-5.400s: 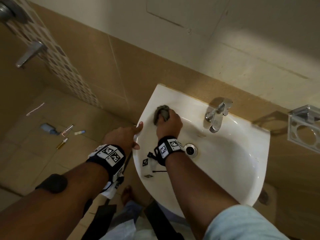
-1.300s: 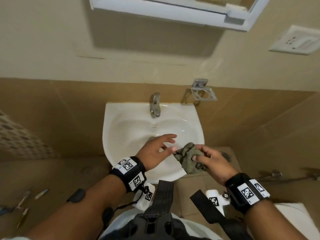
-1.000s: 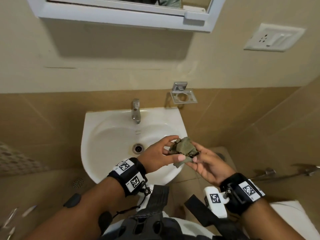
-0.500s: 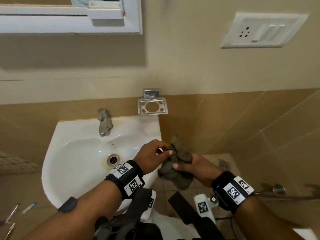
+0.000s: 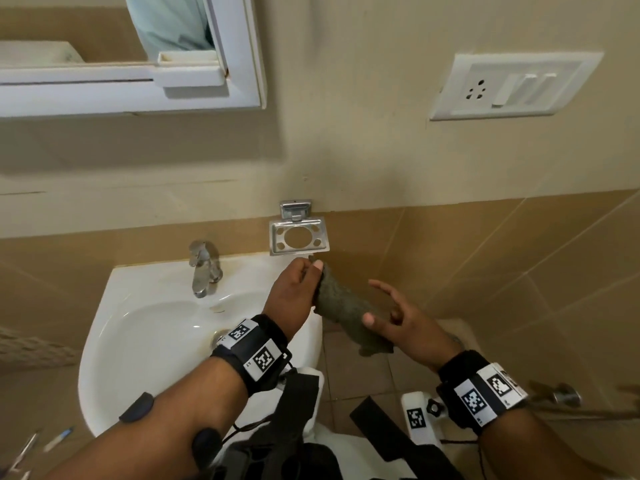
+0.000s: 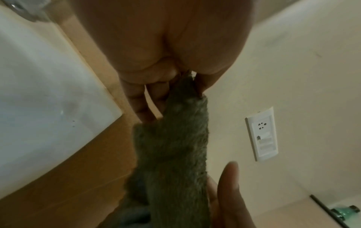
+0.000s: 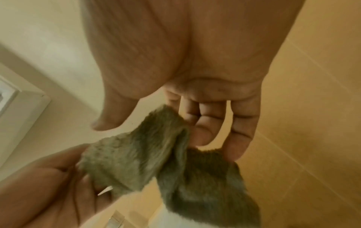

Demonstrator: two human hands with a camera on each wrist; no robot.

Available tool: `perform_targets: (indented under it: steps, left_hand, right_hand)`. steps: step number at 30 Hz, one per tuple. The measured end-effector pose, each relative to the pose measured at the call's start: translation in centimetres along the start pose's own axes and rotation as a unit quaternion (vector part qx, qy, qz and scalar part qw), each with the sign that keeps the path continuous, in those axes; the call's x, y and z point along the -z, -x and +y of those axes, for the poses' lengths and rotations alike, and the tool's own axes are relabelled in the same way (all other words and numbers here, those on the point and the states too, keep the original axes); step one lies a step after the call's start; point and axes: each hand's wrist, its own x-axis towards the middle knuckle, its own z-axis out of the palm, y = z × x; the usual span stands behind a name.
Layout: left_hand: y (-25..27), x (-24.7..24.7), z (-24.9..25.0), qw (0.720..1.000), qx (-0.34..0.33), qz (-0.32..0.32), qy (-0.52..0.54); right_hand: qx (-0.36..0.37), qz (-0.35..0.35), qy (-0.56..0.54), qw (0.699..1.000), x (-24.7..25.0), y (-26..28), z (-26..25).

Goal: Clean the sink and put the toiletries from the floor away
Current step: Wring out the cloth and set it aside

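Note:
A grey-green cloth hangs stretched out to the right of the white sink. My left hand pinches its top end just below the metal soap holder; the left wrist view shows thumb and fingers closed on the cloth. My right hand is lower and to the right, its fingers spread and straight, with the lower cloth lying against them. Its thumb stands apart. Some small toiletries lie on the floor at the lower left.
A chrome tap stands at the back of the sink. A white mirror cabinet hangs above and a wall socket is at the upper right. A metal hose fitting juts from the right wall over the tiled floor.
The cloth went from bunched between both hands to pulled out long. My left hand rose with its top end toward the soap holder. My right hand's fingers straightened.

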Motion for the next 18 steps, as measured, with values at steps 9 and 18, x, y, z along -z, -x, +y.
perform_targets:
  steps: [9, 18]
  left_hand:
    - [0.3, 1.8, 5.6, 0.956, -0.185, -0.211, -0.082]
    - [-1.6, 8.7, 7.3, 0.962, -0.034, -0.266, 0.059]
  right_hand:
    - [0.111, -0.015, 0.059, 0.992, -1.0, -0.5, -4.6]
    - [0.056, -0.082, 0.005, 0.995, -3.5, -0.5, -8.4]
